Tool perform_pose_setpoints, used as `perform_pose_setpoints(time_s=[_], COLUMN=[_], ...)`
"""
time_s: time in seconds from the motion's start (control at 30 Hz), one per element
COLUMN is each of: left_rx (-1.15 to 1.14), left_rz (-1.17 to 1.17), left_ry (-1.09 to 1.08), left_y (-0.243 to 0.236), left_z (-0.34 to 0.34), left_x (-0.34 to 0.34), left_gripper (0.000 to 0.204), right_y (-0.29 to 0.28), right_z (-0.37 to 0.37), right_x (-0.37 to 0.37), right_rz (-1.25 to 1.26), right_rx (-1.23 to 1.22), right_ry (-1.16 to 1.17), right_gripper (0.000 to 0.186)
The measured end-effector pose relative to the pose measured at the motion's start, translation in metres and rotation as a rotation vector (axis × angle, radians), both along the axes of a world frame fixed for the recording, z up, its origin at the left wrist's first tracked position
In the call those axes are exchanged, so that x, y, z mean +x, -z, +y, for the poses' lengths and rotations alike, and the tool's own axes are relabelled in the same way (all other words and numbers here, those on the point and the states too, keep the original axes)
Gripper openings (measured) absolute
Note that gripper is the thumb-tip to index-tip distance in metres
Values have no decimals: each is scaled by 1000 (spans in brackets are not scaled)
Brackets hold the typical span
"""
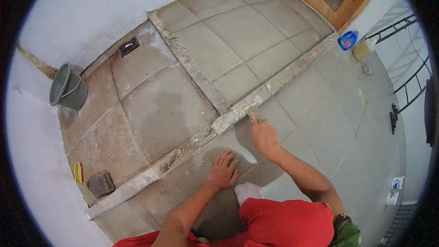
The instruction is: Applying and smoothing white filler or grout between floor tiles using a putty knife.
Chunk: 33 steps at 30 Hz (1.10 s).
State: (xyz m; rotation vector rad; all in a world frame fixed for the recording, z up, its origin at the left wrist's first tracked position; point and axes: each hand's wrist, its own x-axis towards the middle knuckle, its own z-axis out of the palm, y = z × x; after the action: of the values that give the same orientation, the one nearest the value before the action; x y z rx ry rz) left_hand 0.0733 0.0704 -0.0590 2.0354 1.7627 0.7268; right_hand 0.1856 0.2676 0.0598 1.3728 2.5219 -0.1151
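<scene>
My left hand (222,170) lies flat on the tiled floor (292,178) with its fingers spread, and holds nothing. Closed around a small, flat, tan-coloured tool (256,115), my right hand (266,138) is at the low raised curb (289,73). The tool's tip touches or nearly touches the curb's rough, whitish top; its exact kind is too small to make out. Near this spot a second curb (187,61) meets the first, and the surface there is chipped and patchy. Damp-looking dark patches show on the tiles near both hands.
A grey bucket (68,89) stands by the left wall. Near it are a floor drain (129,46), a yellow-and-red brush (78,172) and a dark block (100,184). A blue bottle (348,40), a yellowish jug (364,49) and a black ladder (407,87) stand at right.
</scene>
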Motion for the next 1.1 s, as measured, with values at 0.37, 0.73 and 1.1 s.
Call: perform_pose_setpoints(time_s=[0.37, 0.73, 1.1], left_rx=[-25, -42, -62], left_rz=[35, 27, 33], left_ry=[3, 3, 5], left_y=[-1, -7, -9], left_z=[0, 1, 1], left_x=[0, 1, 1], left_gripper=[46, 45, 43], right_y=[5, -2, -2], right_z=[8, -6, -18], right_x=[7, 6, 18], right_rz=[10, 9, 76], right_rx=[22, -30, -107], right_ry=[19, -23, -43], right_gripper=[58, 61, 67])
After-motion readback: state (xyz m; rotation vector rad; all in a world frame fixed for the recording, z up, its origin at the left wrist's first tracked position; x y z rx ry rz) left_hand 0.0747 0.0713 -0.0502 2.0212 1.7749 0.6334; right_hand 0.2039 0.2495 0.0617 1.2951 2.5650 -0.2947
